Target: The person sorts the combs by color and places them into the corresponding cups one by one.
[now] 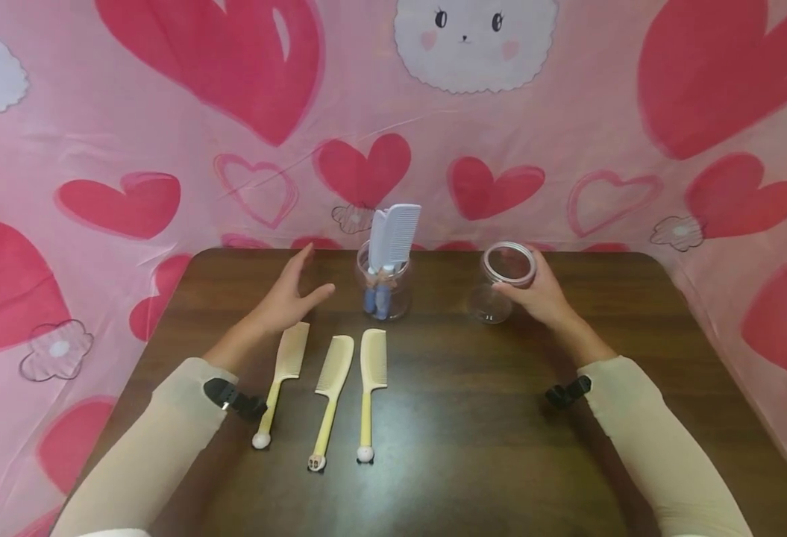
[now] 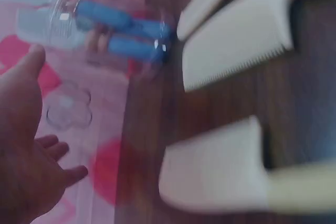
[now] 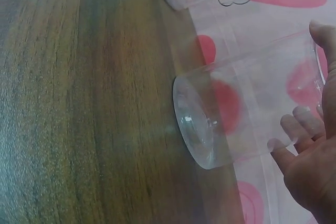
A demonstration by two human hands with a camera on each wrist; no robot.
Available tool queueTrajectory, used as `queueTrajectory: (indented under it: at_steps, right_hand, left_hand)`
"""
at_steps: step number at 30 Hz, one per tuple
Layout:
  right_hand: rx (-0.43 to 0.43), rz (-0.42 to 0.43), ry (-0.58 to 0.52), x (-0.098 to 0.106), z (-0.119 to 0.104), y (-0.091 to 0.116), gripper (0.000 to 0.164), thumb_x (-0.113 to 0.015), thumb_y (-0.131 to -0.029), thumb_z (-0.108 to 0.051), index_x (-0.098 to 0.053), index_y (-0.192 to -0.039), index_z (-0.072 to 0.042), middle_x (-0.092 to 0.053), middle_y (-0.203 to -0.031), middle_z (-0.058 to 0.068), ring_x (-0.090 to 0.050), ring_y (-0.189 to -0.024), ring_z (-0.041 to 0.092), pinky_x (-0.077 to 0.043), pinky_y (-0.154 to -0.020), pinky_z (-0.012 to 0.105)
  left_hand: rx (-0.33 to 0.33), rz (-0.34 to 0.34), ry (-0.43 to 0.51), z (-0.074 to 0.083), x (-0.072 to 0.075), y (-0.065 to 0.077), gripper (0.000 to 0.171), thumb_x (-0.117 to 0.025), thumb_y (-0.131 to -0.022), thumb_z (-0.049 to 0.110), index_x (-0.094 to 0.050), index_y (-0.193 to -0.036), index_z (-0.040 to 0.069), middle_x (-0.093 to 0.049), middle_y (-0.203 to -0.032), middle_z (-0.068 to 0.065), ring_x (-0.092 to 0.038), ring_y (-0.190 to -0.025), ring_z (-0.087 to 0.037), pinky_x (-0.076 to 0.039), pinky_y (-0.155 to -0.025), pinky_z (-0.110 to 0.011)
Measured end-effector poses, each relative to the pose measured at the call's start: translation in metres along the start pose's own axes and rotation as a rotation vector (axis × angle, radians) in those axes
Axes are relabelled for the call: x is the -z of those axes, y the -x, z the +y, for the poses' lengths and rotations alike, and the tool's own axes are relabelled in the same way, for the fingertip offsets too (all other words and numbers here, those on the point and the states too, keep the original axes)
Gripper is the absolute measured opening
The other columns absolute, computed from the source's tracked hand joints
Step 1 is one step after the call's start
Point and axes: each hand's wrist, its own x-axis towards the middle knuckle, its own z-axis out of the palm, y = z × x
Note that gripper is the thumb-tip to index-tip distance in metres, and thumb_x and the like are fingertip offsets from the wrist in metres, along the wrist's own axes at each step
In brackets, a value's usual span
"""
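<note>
My right hand [image 1: 542, 294] grips a clear jar [image 1: 490, 304] near its rim, with the thumb on the near side and the fingers round the far side. In the right wrist view the jar's base [image 3: 197, 124] stands at the table surface. My left hand [image 1: 292, 294] is held with fingers and thumb spread, holding nothing, left of a second clear jar [image 1: 400, 298]. Pale blue combs [image 1: 396, 235] stand in that jar, heads up and blue handles [image 2: 134, 48] down. Three cream combs with yellow handles lie below: a left one [image 1: 292, 350], a middle one [image 1: 335, 365] and a right one [image 1: 374, 358].
The dark wooden table [image 1: 460, 432] ends at the back against a pink cloth [image 1: 433, 127] printed with hearts. Small round figures [image 1: 365, 453] tip the yellow handles toward the near side. Black straps [image 1: 232, 399] circle both wrists.
</note>
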Motion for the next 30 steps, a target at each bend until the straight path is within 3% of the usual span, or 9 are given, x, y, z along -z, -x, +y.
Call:
queueTrajectory:
  at_steps: [6,9,13,19,30]
  right_hand:
    - [0.006,-0.001,-0.001,0.001,-0.001,0.000,0.082,-0.079,-0.080,0.009,-0.035,-0.148,0.006,-0.048,-0.140,0.025,-0.047,-0.127,0.030,-0.038,-0.103,0.018]
    - [-0.002,0.003,0.003,0.001,-0.002,0.001,0.082,-0.080,-0.080,0.008,-0.035,-0.148,0.005,-0.048,-0.139,0.025,-0.048,-0.126,0.028,-0.039,-0.102,0.018]
    - [-0.005,-0.001,0.009,0.001,-0.003,0.002,0.081,-0.080,-0.081,0.006,-0.035,-0.148,0.005,-0.049,-0.140,0.025,-0.048,-0.127,0.031,-0.039,-0.103,0.019]
    - [-0.018,-0.011,0.030,0.000,-0.001,0.001,0.083,-0.080,-0.082,0.005,-0.034,-0.150,0.004,-0.048,-0.141,0.025,-0.046,-0.130,0.033,-0.038,-0.106,0.022]
    - [-0.023,-0.013,0.031,0.001,-0.007,0.004,0.083,-0.079,-0.082,0.006,-0.032,-0.150,0.007,-0.047,-0.142,0.028,-0.045,-0.132,0.036,-0.036,-0.111,0.032]
  left_hand:
    - [0.142,-0.065,-0.172,-0.019,0.026,0.036,0.089,-0.065,-0.100,0.035,-0.011,-0.159,-0.007,-0.016,-0.161,-0.034,-0.019,-0.147,-0.051,-0.022,-0.117,-0.067]
    - [0.186,-0.084,-0.238,-0.026,0.028,0.049,0.090,-0.065,-0.100,0.037,-0.014,-0.156,-0.012,-0.018,-0.158,-0.038,-0.022,-0.144,-0.055,-0.024,-0.115,-0.069]
    - [0.253,-0.057,-0.311,-0.033,0.020,0.061,0.092,-0.066,-0.098,0.041,-0.019,-0.153,-0.016,-0.023,-0.154,-0.041,-0.026,-0.142,-0.057,-0.026,-0.114,-0.068]
    - [0.338,-0.034,-0.404,-0.038,0.004,0.068,0.092,-0.065,-0.096,0.046,-0.024,-0.152,-0.015,-0.028,-0.151,-0.040,-0.030,-0.139,-0.056,-0.030,-0.109,-0.073]
    - [0.353,-0.022,-0.508,-0.032,-0.008,0.067,0.077,-0.072,-0.092,0.042,-0.045,-0.144,-0.008,-0.040,-0.145,-0.037,-0.038,-0.133,-0.055,-0.035,-0.103,-0.074]
